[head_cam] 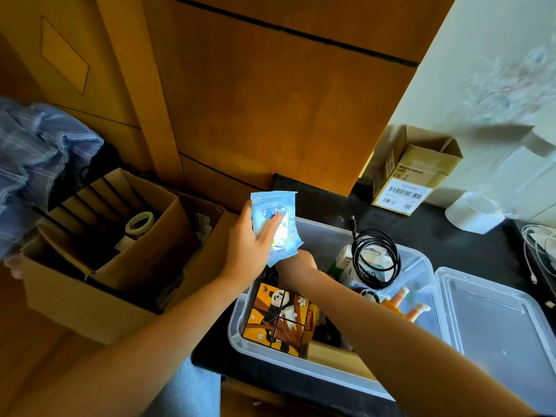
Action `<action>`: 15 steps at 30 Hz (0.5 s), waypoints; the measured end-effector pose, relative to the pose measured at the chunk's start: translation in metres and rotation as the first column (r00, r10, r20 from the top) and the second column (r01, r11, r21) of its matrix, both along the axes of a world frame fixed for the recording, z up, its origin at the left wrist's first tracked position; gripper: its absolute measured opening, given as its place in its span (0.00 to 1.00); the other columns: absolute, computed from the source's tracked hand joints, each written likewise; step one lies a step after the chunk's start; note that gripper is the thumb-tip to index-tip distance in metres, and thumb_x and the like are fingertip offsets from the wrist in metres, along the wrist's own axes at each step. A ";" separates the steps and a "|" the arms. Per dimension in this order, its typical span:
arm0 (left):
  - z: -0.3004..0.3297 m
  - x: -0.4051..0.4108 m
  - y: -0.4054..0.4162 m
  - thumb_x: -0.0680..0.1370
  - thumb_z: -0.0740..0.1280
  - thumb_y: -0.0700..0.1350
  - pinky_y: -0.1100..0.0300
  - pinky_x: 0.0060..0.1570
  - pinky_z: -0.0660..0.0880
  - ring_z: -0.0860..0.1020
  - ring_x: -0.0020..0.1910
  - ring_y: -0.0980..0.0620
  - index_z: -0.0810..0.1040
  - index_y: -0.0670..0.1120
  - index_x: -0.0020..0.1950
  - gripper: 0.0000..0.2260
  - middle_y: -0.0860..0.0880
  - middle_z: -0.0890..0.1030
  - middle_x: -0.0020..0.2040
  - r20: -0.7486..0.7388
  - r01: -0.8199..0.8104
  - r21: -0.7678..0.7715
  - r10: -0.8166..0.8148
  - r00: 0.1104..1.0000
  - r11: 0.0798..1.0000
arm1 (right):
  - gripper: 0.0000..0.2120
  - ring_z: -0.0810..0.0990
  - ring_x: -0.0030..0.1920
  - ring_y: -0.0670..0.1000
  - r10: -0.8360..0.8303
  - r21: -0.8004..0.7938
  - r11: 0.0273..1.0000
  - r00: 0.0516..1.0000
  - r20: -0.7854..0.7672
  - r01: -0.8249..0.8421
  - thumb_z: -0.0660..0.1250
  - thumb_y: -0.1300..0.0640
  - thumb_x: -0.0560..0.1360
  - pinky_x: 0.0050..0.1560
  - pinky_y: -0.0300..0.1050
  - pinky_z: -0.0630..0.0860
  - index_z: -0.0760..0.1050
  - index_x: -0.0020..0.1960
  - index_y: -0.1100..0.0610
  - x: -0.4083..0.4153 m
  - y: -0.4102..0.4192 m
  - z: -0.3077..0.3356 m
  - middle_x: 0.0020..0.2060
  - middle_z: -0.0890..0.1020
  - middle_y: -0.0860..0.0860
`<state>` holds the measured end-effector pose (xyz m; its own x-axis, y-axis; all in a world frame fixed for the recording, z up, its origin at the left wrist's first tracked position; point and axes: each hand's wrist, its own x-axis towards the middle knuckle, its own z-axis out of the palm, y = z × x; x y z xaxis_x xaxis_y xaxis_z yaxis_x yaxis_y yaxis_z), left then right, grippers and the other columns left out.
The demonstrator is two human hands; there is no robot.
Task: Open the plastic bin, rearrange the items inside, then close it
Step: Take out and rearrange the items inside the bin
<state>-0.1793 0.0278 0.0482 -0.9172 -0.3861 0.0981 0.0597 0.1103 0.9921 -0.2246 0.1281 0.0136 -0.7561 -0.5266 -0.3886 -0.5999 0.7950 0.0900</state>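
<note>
The clear plastic bin (319,233) stands open on a dark table, and its lid (496,323) lies flat to its right. My left hand (249,248) grips a light blue pack of wet wipes (278,219) above the bin's far left corner. My right hand (298,263) reaches into the bin's far left part, partly hidden behind the wipes pack; what it touches is hidden. Inside lie a panda picture cube (278,317), a coiled black cable (376,260), small white boxes (344,257) and orange plastic pieces (406,308).
An open cardboard box (90,299) with a tape roll (140,222) stands left of the bin. A smaller cardboard box (412,173) and a white cylinder (472,212) stand behind it. Wooden cabinet (270,100) at the back, striped cloth (36,158) at left, white cables (538,251) at right.
</note>
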 end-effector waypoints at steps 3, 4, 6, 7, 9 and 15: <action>0.000 -0.001 0.001 0.75 0.67 0.50 0.72 0.35 0.76 0.76 0.47 0.75 0.68 0.54 0.58 0.14 0.64 0.76 0.49 -0.014 -0.009 -0.011 0.009 1.000 1.000 | 0.22 0.72 0.61 0.54 0.065 0.010 0.998 0.997 -0.051 -0.065 0.63 0.55 0.77 0.48 0.41 0.71 0.64 0.69 0.55 -0.002 0.001 -0.001 0.62 0.73 0.53; 0.001 -0.001 0.001 0.75 0.67 0.50 0.72 0.35 0.76 0.75 0.47 0.75 0.68 0.54 0.58 0.13 0.64 0.76 0.49 -0.020 -0.014 -0.013 0.014 1.000 1.000 | 0.22 0.72 0.62 0.54 0.081 0.006 0.997 0.994 -0.068 -0.080 0.63 0.54 0.77 0.49 0.41 0.72 0.63 0.69 0.54 -0.003 0.001 -0.001 0.62 0.72 0.53; 0.001 -0.001 0.001 0.76 0.67 0.50 0.70 0.36 0.77 0.76 0.47 0.74 0.68 0.54 0.58 0.13 0.64 0.76 0.48 -0.023 -0.017 -0.011 0.017 1.000 1.000 | 0.23 0.71 0.63 0.54 0.109 0.010 0.994 0.990 -0.091 -0.109 0.63 0.50 0.77 0.51 0.42 0.73 0.63 0.69 0.53 -0.004 0.003 0.000 0.62 0.72 0.52; 0.001 -0.001 0.001 0.76 0.67 0.49 0.68 0.37 0.78 0.77 0.47 0.73 0.68 0.54 0.58 0.13 0.64 0.76 0.48 -0.024 -0.014 -0.006 0.014 1.000 1.000 | 0.23 0.72 0.62 0.54 0.116 0.016 0.993 0.989 -0.092 -0.115 0.63 0.49 0.76 0.51 0.42 0.73 0.63 0.69 0.52 -0.004 0.004 0.001 0.62 0.73 0.52; 0.000 -0.001 0.000 0.76 0.67 0.49 0.66 0.37 0.79 0.77 0.48 0.71 0.69 0.54 0.58 0.13 0.63 0.77 0.49 -0.035 -0.013 0.014 0.013 0.999 1.000 | 0.24 0.74 0.60 0.54 0.097 -0.005 0.995 0.992 -0.085 -0.098 0.65 0.46 0.74 0.50 0.43 0.75 0.65 0.67 0.52 -0.004 0.008 0.007 0.60 0.74 0.52; 0.004 -0.005 -0.005 0.77 0.68 0.47 0.66 0.39 0.79 0.80 0.50 0.60 0.72 0.49 0.60 0.13 0.56 0.80 0.52 -0.058 -0.048 0.181 0.059 0.997 0.982 | 0.27 0.79 0.46 0.53 0.053 -0.131 0.989 0.995 -0.086 -0.064 0.71 0.44 0.67 0.36 0.42 0.71 0.70 0.62 0.50 -0.003 0.030 0.039 0.48 0.80 0.49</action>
